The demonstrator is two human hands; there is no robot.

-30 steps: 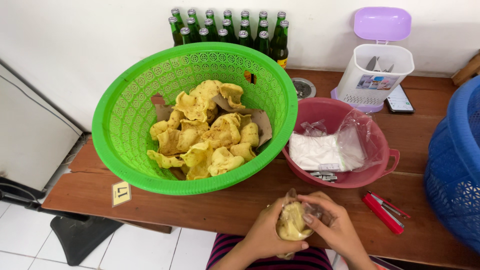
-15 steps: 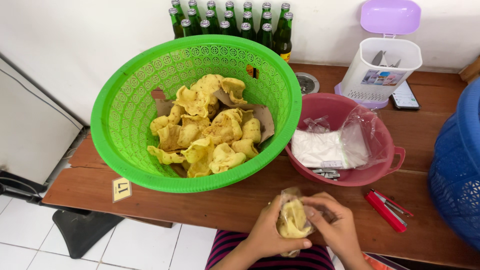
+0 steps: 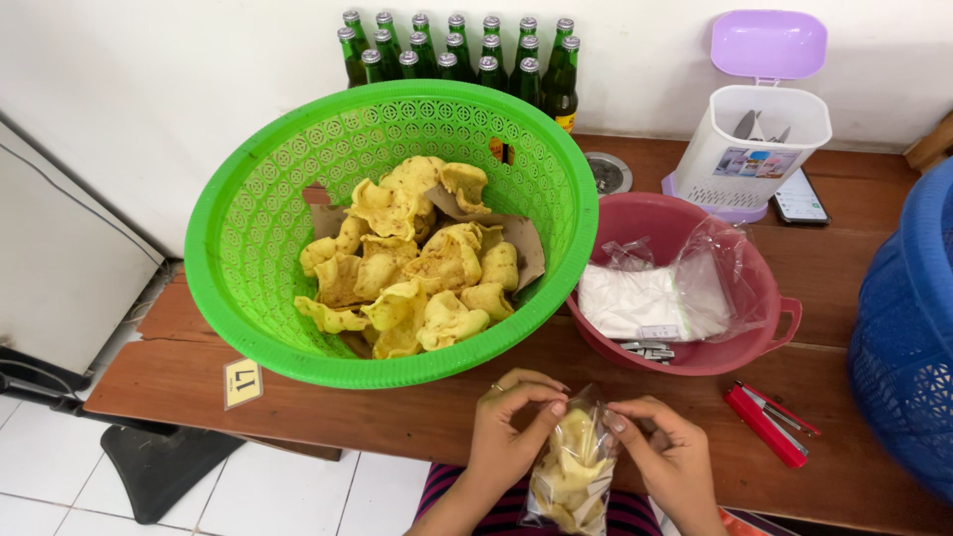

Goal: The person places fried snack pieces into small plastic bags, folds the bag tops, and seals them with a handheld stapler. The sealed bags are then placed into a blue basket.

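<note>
A small clear plastic bag (image 3: 571, 471) filled with yellow crackers hangs at the table's near edge. My left hand (image 3: 506, 427) pinches its top from the left and my right hand (image 3: 667, 459) pinches it from the right. Just beyond them stands a big green basket (image 3: 248, 208) holding a pile of loose yellow crackers (image 3: 412, 263) on brown paper.
A maroon bowl (image 3: 764, 298) holds a stack of clear bags and staples. A red stapler (image 3: 764, 422) lies right of my hands. Green bottles (image 3: 457, 50), a white cutlery holder with lilac lid (image 3: 759, 129), a phone (image 3: 799, 199) and a blue basket (image 3: 908, 328) stand around.
The bag of crackers now hangs lower between my hands, with both sets of fingers gathered at its top. The view has shifted slightly.
</note>
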